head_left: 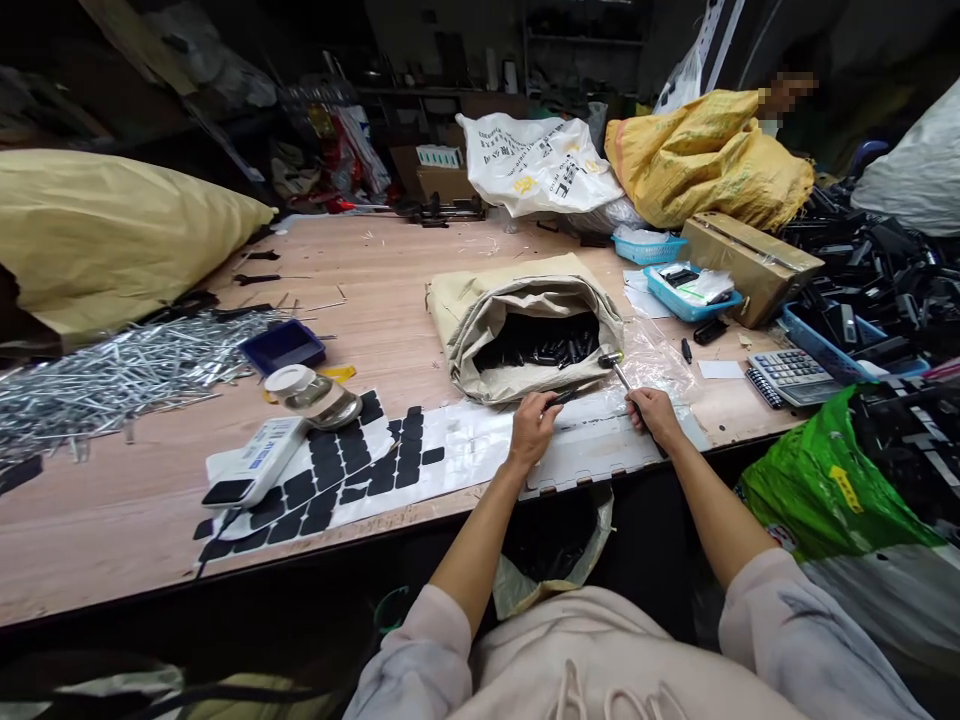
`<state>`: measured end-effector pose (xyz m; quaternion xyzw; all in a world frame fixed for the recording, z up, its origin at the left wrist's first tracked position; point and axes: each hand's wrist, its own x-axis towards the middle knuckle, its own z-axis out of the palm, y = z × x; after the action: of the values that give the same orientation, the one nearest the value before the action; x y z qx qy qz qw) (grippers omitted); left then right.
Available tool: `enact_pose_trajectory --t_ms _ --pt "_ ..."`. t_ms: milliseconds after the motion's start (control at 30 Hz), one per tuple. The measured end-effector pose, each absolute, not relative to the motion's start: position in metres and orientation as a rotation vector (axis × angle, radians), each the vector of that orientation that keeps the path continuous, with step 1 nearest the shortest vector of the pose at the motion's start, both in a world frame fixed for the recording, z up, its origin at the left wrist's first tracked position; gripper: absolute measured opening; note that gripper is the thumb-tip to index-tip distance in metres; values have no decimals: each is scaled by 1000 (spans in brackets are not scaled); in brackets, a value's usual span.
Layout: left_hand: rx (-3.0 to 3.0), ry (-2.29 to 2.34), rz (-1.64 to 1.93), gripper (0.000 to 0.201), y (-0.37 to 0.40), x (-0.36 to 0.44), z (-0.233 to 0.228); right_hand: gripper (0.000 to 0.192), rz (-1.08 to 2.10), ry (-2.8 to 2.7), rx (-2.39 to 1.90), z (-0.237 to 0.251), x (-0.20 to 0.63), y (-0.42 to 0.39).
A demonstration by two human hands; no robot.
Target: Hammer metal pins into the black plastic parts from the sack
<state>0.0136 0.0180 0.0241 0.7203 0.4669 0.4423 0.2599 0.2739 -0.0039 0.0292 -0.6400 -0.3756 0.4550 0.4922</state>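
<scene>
Head view: hammering step at the table (225, 520).
Left hand (531, 428) is pinching a black part (561, 398); right hand (651, 412) is gripping a small hammer (616, 368). Next likely needs a squarely aimed tap.

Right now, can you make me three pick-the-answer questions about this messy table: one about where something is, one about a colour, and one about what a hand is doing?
1. Where is the calculator?
A. near the table's right edge
B. inside the open sack
C. on the pile of metal rods

2. What colour are the square pads on the white sheet?
A. red
B. black
C. yellow

3. What is the right hand doing?
A. lying flat and empty
B. holding a small hammer
C. holding a cup

Answers:
1. A, it lies beside the blue baskets at right.
2. B, the pads look black against the sheet.
3. B, the fingers wrap the handle, head toward the sack.
</scene>
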Motion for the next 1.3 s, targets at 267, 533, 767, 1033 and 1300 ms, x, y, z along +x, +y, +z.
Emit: enact_pose_trajectory --t_ms 267,533,767,1033,1300 --pt "2108 1494 887 18 26 35 2 16 1090 -919 -1556 32 273 -5" --pt "2106 1490 795 12 25 34 4 20 1095 -911 -1569 30 274 -5" --pt "2083 1529 752 9 27 39 3 23 1062 -937 -1591 35 271 -6" --pt "2048 1484 799 8 28 37 2 32 698 -1325 -1585 46 258 -44" --pt "2055 1513 777 9 29 40 3 28 323 -1727 -1781 36 248 -66"
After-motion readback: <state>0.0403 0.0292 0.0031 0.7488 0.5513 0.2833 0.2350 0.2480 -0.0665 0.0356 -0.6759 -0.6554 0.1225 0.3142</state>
